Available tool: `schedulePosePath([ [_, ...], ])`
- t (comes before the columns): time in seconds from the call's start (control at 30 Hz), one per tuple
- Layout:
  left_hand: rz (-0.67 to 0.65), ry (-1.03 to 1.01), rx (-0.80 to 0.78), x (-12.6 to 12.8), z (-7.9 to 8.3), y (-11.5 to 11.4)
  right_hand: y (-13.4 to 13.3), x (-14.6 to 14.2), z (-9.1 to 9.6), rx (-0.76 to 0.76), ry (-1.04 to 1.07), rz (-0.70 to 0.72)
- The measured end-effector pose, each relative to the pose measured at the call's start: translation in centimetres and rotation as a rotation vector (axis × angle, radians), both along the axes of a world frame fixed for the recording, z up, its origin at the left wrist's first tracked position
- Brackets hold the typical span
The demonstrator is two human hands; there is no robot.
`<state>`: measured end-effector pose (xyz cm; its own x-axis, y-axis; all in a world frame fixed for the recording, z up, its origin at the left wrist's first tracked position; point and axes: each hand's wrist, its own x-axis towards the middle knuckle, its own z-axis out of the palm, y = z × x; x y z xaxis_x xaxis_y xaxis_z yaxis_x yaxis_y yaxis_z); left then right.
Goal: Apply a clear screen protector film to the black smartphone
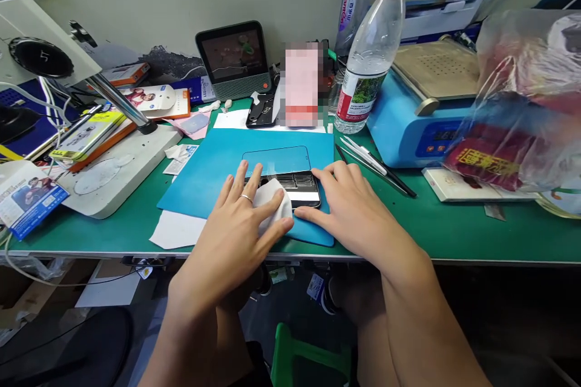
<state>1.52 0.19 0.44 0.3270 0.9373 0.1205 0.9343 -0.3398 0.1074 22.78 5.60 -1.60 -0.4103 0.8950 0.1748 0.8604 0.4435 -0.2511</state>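
Observation:
On a blue mat lies an opened phone, its dark inner side showing a pale strip along the near edge. Just behind it is a thin sheet with a dark phone-shaped outline. My left hand, wearing a ring, keeps a white wipe between thumb and fingers against the phone's left part; the other fingers are spread. My right hand grips the phone's right end, index finger at the far corner and thumb at the near edge. The phone's left part is hidden.
Pens and tweezers lie right of the mat. Behind them stand a red-capped bottle and a blue heating plate device. A plastic bag is far right. A small display and a lamp-like stand are behind and left.

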Motion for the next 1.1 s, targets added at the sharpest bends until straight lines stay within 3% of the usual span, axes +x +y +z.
schedulePosePath([
  [0.37, -0.102, -0.017, 0.001, 3.7, -0.3, 1.4, -0.1, 0.8, -0.1, -0.026, 0.068, 0.067],
  [0.63, -0.104, -0.041, -0.046, 5.0, -0.4, 1.9, 0.0, 1.0, 0.0, -0.079, 0.048, 0.07],
  [0.9, -0.011, 0.03, 0.02, 2.7, -1.1, 1.5, 0.1, 1.0, 0.6, -0.154, 0.111, 0.041],
  [1.1, 0.006, -0.072, 0.056, 0.9, -0.3, 0.5, 0.1, 0.9, 0.8, -0.159, 0.1, 0.017],
])
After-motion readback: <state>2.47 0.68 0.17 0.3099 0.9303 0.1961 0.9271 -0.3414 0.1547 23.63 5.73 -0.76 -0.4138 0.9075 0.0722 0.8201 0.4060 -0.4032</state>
